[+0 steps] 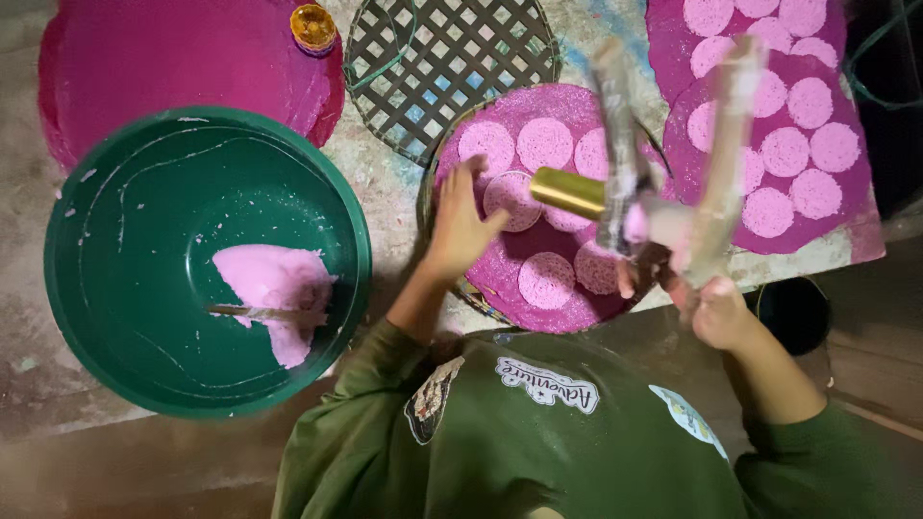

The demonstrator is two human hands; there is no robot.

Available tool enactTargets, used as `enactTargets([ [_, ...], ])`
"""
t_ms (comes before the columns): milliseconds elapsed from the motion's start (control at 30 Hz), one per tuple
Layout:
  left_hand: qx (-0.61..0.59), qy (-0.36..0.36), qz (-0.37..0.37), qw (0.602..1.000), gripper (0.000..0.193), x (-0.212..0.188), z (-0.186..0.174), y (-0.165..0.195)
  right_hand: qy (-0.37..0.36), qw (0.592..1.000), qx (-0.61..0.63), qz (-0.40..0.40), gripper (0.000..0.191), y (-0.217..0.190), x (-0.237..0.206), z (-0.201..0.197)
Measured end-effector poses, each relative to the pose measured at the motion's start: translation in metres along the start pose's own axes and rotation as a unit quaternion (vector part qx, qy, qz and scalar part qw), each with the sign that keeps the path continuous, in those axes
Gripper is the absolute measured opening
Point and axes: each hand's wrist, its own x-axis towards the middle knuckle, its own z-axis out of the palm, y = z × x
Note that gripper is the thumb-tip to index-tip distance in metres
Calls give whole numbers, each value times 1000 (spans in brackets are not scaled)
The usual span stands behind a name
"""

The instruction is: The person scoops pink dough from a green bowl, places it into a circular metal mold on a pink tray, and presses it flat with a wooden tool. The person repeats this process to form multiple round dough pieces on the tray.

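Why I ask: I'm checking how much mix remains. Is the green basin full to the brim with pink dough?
No: the green basin holds only a small lump of pink dough at its bottom, with a stick lying on it.

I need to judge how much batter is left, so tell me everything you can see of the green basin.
The green basin is a wide, round, deep bowl, plastic by its look, standing upright on the work surface beside the person's left arm. Thin whitish smears and dried lines streak its inner wall. A lump of pink batter lies at the bottom, with a thin stick resting in it. Neither hand touches the basin.
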Motion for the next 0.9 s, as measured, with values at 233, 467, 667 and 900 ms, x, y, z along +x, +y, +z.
enactTargets([
  [233,185,32,-2,982,108,-31,47,-5,86,987,135,10,121,1,-36,18],
  [467,206,84,40,974,111,-36,51,-7,113,983,147,-12,114,17,-66,10],
  [667,186,87,82,975,132,-49,39,9,136,975,172,-17,114,20,-73,11],
  [900,217,38,80,972,124,-13,47,12,148,974,172,-18,110,13,-69,19],
])
